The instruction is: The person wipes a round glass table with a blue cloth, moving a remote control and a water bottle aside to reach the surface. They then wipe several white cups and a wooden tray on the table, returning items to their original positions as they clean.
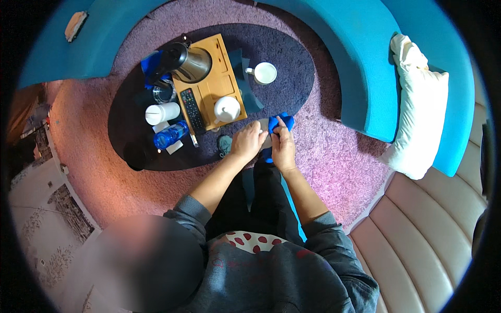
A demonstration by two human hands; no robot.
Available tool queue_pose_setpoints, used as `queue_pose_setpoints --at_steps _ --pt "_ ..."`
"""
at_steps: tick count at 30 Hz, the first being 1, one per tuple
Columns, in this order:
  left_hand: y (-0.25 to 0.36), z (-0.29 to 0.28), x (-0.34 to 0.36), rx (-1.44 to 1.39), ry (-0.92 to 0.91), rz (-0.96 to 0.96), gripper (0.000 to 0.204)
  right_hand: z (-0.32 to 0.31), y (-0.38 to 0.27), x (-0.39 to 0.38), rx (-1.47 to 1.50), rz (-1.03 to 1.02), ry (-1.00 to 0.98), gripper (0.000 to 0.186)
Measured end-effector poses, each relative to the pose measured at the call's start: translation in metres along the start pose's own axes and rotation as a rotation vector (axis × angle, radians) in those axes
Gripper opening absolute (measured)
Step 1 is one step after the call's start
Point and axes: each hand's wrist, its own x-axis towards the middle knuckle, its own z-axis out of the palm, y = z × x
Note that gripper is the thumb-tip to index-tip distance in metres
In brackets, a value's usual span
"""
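Turquoise curved seating arcs around a dark oval counter, where a wooden tray carries a steel kettle and a lidded white pot, their contents hidden. Right of the tray, a white mug shows its open mouth; on the left, a white cylindrical container sits near a translucent blue bottle. By the counter's near edge, my right hand grasps a bunched blue cloth beside a pale, rounded object, which my left hand grips; its kind I cannot tell. Textured pinkish carpet spans the gap between the counter's curved rim and the seating.
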Motion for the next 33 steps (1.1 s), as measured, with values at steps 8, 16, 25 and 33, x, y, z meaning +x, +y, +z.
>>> queue_pose_setpoints --at_steps 8,16,25,33 --pt "-0.021 0.058 0.034 -0.110 -0.003 -0.022 0.023 0.003 0.063 0.019 -0.062 -0.118 -0.121 0.018" --pt "-0.048 0.097 0.069 -0.063 0.027 -0.003 0.027 0.023 0.121 0.046 0.194 0.265 -0.162 0.011" --pt "-0.080 0.142 0.088 -0.055 0.095 -0.138 0.023 0.037 0.150 0.035 0.360 0.497 -0.177 0.008" --pt "-0.091 0.161 0.094 -0.041 0.077 -0.141 0.025 0.045 0.161 0.043 0.380 0.494 -0.161 0.007"
